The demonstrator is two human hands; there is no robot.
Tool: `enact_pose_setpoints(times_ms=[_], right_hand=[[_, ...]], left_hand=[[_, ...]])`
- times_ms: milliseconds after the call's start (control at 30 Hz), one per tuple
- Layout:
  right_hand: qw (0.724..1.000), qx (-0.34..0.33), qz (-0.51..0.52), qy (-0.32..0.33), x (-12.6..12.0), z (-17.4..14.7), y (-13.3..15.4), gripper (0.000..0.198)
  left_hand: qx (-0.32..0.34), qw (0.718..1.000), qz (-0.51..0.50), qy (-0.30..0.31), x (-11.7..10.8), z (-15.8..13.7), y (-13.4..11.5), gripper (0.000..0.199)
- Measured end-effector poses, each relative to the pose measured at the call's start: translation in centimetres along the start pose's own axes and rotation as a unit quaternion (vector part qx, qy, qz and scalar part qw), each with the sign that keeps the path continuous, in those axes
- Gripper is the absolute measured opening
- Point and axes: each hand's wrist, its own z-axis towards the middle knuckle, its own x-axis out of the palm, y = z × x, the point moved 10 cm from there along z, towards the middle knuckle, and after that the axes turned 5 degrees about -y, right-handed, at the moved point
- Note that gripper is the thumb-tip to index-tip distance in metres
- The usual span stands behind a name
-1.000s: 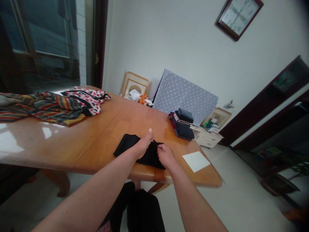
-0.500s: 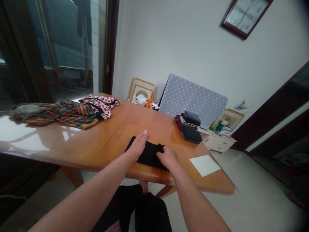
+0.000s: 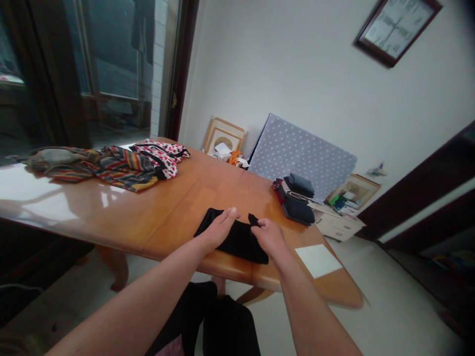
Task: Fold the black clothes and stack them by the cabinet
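A black folded garment [image 3: 243,243] lies at the near edge of the wooden table [image 3: 208,180]. Across its left part rests my left hand [image 3: 221,227], held edge-on with the fingers stretched out. My right hand [image 3: 270,236] pinches the garment's right end between thumb and fingers, and a small tip of black cloth sticks up above the grip. Which kind of garment it is cannot be made out.
Striped and floral clothes [image 3: 122,165] lie in a loose heap on the table's left. A stack of folded clothes [image 3: 297,198] stands at the right edge, with a white sheet of paper [image 3: 318,260] nearer me. Behind leans a grey polka-dotted board [image 3: 300,153].
My right hand has lifted the right end of the black garment a little, and its corner now stands up. The left hand stays on the cloth. The view has shifted slightly.
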Motion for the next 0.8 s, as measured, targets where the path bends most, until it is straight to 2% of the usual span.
enact_pose_setpoints(times_ms=[133, 233, 333, 400, 467, 567, 633, 700, 800], right_hand=[[0.997, 0.029, 0.066, 0.036, 2.9, -1.0, -0.5, 0.025], [0.994, 0.044, 0.101, 0.023, 2.0, -1.1, -1.4, 0.033], [0.997, -0.040, 0.024, -0.059, -1.3, -1.2, -0.7, 0.037], [0.989, -0.108, -0.056, -0.080, -1.9, -1.9, 0.3, 0.040], [0.980, -0.150, -0.121, -0.041, -0.3, -3.0, 1.0, 0.046], [0.966, -0.167, -0.194, 0.023, 2.8, -4.7, 1.2, 0.056], [0.960, -0.164, -0.225, 0.038, 4.0, -5.3, 1.2, 0.058], [0.958, -0.160, -0.236, 0.040, 4.3, -5.6, 1.1, 0.059], [0.957, -0.160, -0.239, 0.041, 4.2, -5.6, 0.8, 0.059]], left_hand=[[-0.004, 1.000, 0.005, 0.002, 0.0, 0.0, 0.1, 0.066], [-0.004, 1.000, 0.007, 0.006, 0.1, -0.1, -0.1, 0.067], [-0.005, 1.000, 0.009, 0.006, 0.0, -0.2, -0.2, 0.066], [-0.005, 1.000, 0.004, 0.004, -0.1, -0.2, -0.2, 0.065], [-0.007, 1.000, -0.009, -0.003, -0.1, -0.2, -0.1, 0.063], [-0.011, 0.999, -0.033, -0.024, -0.5, 0.1, 0.0, 0.059], [-0.008, 0.998, -0.040, -0.047, -1.5, 0.6, -0.1, 0.055], [-0.006, 0.995, -0.016, -0.095, -3.7, 1.0, -0.2, 0.049], [-0.035, 0.973, 0.123, -0.191, -8.7, 1.1, -0.1, 0.045]])
